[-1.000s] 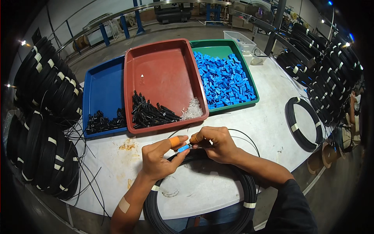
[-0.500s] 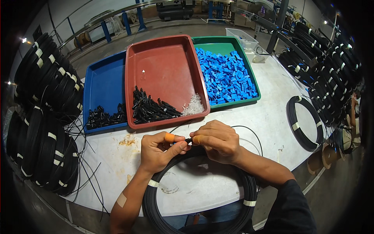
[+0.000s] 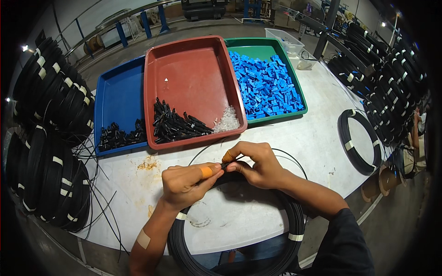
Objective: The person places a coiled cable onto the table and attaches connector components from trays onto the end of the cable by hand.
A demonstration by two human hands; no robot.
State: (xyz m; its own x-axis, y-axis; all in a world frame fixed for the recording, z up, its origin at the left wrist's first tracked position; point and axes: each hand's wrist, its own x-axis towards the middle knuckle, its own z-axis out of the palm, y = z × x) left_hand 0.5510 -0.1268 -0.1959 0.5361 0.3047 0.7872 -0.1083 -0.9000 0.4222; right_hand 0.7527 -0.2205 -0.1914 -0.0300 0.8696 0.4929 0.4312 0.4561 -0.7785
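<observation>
Workshop floor point(image 3: 320, 248) surrounds a white surface point(image 3: 322, 110); all locations are referenced to the red tray point(image 3: 193, 73). Fingers of the left hand point(image 3: 184, 185) are clamped on a small black part point(image 3: 224, 166), located just off the near side of the red tray, toward its right corner. Fingers of the right hand point(image 3: 261, 168) pinch the same part from the opposite side. The part is mostly covered by the fingertips; its exact shape cannot be determined. Each hand carries an orange band on a finger.

Beneath the hands, nearer the wearer than the red tray, lies a large black coil point(image 3: 295, 209), secured with pale tape; it extends past the near edge of the surface. A thin cable point(image 3: 294, 158) arcs above the coil, to the right of the part.

The red tray contains black connectors point(image 3: 177, 125) at its near left and clear pieces point(image 3: 226, 120) at its near right. Left of it, the blue tray point(image 3: 122, 92) contains short black fittings point(image 3: 120, 137). Right of it, the green tray point(image 3: 251, 46) contains blue clips point(image 3: 264, 85). Farther right, a smaller coil point(image 3: 345, 133) lies flat. Stacked coils point(image 3: 50, 184) stand well left of the red tray.
</observation>
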